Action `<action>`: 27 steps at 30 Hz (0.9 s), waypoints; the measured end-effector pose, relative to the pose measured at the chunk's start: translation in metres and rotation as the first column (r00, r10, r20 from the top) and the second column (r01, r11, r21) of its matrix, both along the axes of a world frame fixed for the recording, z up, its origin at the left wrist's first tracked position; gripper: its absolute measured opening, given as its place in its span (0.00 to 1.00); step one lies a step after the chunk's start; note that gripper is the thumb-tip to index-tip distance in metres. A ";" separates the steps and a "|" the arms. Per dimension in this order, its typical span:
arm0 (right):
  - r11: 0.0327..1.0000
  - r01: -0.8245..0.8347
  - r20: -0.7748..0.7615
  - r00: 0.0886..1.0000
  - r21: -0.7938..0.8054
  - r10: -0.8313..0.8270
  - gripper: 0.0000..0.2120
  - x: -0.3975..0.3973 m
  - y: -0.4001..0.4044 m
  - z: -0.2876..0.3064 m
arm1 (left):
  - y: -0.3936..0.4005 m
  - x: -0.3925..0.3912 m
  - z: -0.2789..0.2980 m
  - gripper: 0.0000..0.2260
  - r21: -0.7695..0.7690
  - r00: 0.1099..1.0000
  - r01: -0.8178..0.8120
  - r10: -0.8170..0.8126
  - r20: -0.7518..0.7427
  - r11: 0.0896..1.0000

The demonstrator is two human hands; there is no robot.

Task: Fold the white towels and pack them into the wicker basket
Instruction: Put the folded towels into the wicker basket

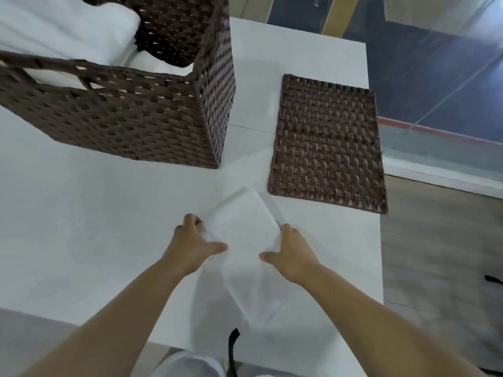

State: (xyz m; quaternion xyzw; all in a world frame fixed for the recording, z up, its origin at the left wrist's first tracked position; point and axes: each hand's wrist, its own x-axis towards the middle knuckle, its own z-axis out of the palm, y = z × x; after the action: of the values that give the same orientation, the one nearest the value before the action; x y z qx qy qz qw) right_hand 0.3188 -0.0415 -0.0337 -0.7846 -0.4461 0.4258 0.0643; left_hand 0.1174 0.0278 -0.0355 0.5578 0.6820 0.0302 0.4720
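white folded cloth towel (242,235) is pinched at both sides by left hand (194,244) and right hand (292,253); next, probably lift toward the brown wicker basket (130,115) at ten o'clock.

On the white counter (81,227), the left hand (194,246) and right hand (290,251) grip opposite sides of a folded white towel (242,235), near a brown wicker basket (130,123) holding white towels (60,31) and a flat woven lid (328,142).

Indoor hall w/ white table (81,240), taped sports-type floor (435,77)
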 end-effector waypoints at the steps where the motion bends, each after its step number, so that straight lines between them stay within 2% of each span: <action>1: 1.000 0.011 -0.011 1.000 0.016 -0.011 0.28 0.000 0.000 0.002 | 0.000 0.001 0.002 0.30 0.034 0.999 -0.017 0.015 0.040 0.999; 5: 0.980 0.120 -0.072 0.991 0.157 -0.110 0.17 0.005 -0.001 0.024 | 0.000 0.013 0.028 0.34 0.214 0.966 -0.112 0.056 0.251 0.970; 9: 0.889 0.263 -0.153 0.963 0.374 -0.221 0.14 0.019 -0.004 0.059 | 0.009 0.028 0.074 0.43 0.154 0.823 -0.197 0.078 0.562 0.968; 11: 0.824 0.332 -0.207 0.942 0.459 -0.264 0.15 0.025 -0.002 0.080 | 0.014 0.036 0.097 0.39 0.154 0.764 -0.181 0.040 0.645 0.971; 14: 0.728 0.404 -0.273 0.914 0.553 -0.301 0.17 0.030 0.008 0.109 | 0.027 0.048 0.135 0.24 0.290 0.736 -0.105 -0.122 0.666 0.951; 16: 0.643 0.420 -0.300 0.908 0.641 -0.294 0.19 0.030 0.018 0.129 | 0.041 0.053 0.160 0.19 0.373 0.701 -0.090 -0.207 0.682 0.924; 18: 0.564 0.419 -0.319 0.908 0.711 -0.272 0.20 0.027 0.029 0.149 | 0.056 0.056 0.185 0.20 0.470 0.664 -0.029 -0.334 0.668 0.882; 20: 0.525 0.403 -0.314 0.915 0.749 -0.253 0.20 0.021 0.042 0.171 | 0.073 0.054 0.208 0.22 0.530 0.633 -0.009 -0.405 0.660 0.848; 22: 0.518 0.359 -0.288 0.933 0.776 -0.216 0.18 0.012 0.058 0.193 | 0.091 0.046 0.231 0.23 0.585 0.639 -0.012 -0.443 0.628 0.811; 25: 0.556 0.275 -0.245 0.961 0.785 -0.129 0.18 -0.005 0.085 0.224 | 0.125 0.025 0.259 0.24 0.701 0.733 -0.038 -0.457 0.504 0.712; 27: 0.587 0.214 -0.210 0.975 0.781 -0.077 0.16 -0.021 0.108 0.243 | 0.150 0.010 0.271 0.21 0.733 0.790 -0.104 -0.392 0.472 0.673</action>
State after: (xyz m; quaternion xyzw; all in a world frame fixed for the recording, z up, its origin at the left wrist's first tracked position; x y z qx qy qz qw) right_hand 0.2981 0.0661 0.2095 -0.6712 -0.5170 0.2335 0.4772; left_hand 0.1271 0.1782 0.2353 0.7138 0.3794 0.4310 0.4009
